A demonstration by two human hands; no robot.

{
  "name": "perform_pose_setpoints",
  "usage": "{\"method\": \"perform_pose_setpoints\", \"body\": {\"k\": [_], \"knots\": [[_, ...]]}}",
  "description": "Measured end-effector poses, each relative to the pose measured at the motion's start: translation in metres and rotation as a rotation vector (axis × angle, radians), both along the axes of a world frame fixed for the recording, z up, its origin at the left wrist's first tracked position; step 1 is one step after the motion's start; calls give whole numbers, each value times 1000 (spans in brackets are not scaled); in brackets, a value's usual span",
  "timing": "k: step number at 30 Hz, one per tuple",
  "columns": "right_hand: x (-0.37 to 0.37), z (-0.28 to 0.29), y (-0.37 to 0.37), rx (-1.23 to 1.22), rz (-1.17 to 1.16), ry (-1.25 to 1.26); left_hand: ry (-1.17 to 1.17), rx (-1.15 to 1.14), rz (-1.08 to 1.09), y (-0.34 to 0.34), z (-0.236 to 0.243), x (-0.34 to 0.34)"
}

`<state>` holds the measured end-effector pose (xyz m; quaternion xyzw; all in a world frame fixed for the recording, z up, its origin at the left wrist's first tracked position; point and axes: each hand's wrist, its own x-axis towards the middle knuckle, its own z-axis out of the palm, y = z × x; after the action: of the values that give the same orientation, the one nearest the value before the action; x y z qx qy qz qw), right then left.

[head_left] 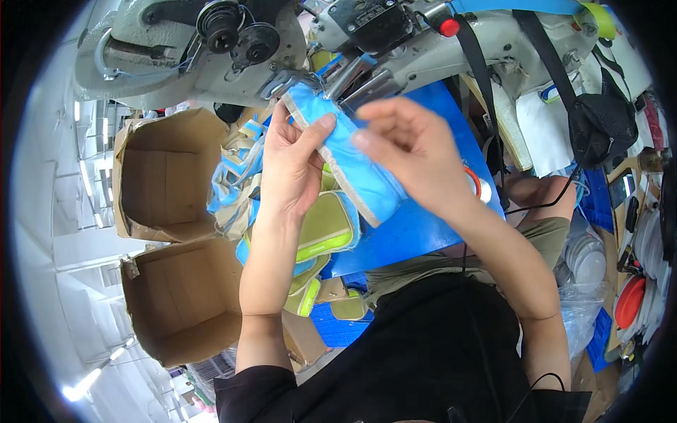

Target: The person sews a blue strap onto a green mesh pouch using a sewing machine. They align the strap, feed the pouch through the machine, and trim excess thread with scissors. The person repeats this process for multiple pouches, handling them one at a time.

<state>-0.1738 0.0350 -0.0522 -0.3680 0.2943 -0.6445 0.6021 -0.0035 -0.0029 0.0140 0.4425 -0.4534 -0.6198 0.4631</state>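
Note:
A light blue fabric piece with beige edging (374, 185), like a small pouch, slants below the head of a sewing machine (374, 60). My left hand (293, 158) grips its left edge, thumb on top and fingers beneath. Its upper end lies against the machine's metal parts. My right hand (416, 151) hovers at the right edge of the fabric, thumb and fingers apart and slightly blurred. Nothing shows between those fingers. Under my left forearm hang several olive and lime-green pouch pieces (324, 229), joined with blue fabric.
Two open cardboard boxes (151, 180) stand on the left, one nearer than the other. A bundle of blue and beige strips (240, 176) lies beside them. The blue tabletop (437, 236) spreads under my hands. Black straps and a mesh bag (599, 130) hang at right.

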Motion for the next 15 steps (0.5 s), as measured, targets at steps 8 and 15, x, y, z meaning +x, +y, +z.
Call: {"method": "perform_pose_setpoints", "body": {"k": [8, 15], "knots": [[-75, 13, -46, -164, -277, 118, 34, 7, 15, 1, -4, 2], [-20, 12, -15, -24, -145, 125, 54, -2, 13, 1, -3, 0]]}}
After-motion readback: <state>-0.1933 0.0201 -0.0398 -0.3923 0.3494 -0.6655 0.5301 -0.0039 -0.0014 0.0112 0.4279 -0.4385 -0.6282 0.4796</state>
